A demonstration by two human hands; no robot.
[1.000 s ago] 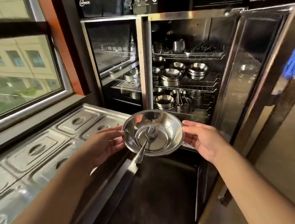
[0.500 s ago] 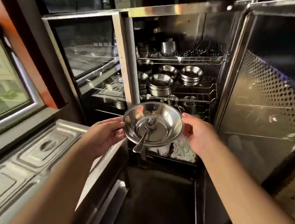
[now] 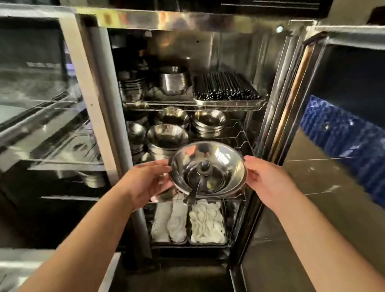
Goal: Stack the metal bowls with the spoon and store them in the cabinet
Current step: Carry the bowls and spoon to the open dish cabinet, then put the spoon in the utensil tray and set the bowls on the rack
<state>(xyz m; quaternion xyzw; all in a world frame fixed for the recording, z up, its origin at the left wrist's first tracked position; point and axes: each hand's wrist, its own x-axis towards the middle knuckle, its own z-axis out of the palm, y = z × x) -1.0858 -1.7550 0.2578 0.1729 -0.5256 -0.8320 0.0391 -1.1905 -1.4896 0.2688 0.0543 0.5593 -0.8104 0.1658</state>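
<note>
Both hands clamp the bowl stack (image 3: 208,170) by its rim: left hand (image 3: 143,185) on one side, right hand (image 3: 268,181) opposite. Spoon (image 3: 198,180) inside, handle pointing back twd person. Stack sits just in front of cabinet (image 3: 198,15) shelves, w/ the shelf (image 3: 244,139) straight ahead; both hands equally near.

Stacked bowls (image 3: 208,170) are seen as polished metal, mirror-glossy and smooth; a metal spoon (image 3: 197,185) of the same shine is laid inside. The cabinet (image 3: 199,21) is clad in brushed, reflective steel, smeared in places. Shelves (image 3: 241,105) are made of thin metal wire. White folded cloths (image 3: 206,223), soft and matt, are kept below. Glossy black chopsticks (image 3: 224,87) are trayed.
</note>
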